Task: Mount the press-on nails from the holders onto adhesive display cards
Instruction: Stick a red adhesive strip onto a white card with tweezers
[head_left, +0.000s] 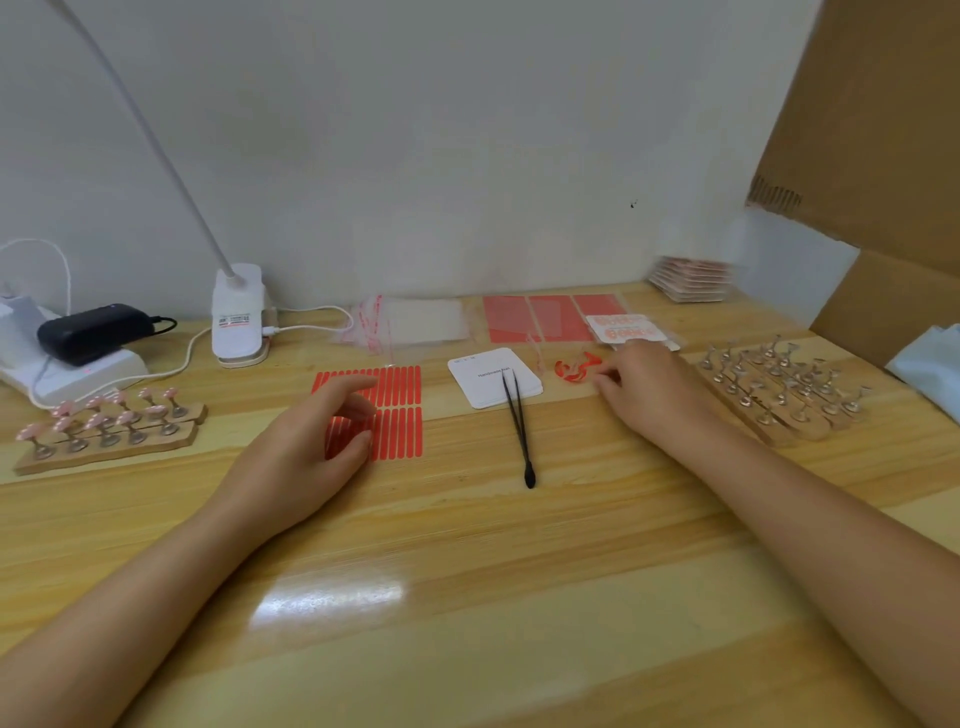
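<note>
On the glossy pale wooden desk (467, 545), the left hand (311, 447) rests loosely curled, holding nothing, over the sheet of orange-red adhesive strips (397, 410). The right hand (649, 389) touches a filled card (626, 328); its grip is unclear. Pink press-on nails (98, 415) stand on wooden holders (104, 452) far left; black slim tweezers (519, 426) lie across a white rounded card (493, 384).

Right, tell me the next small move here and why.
Probably the right hand should pick up the black tweezers lying across the white card stack: both hands hold nothing, and pink nails still sit on the wooden holders at left.
</note>
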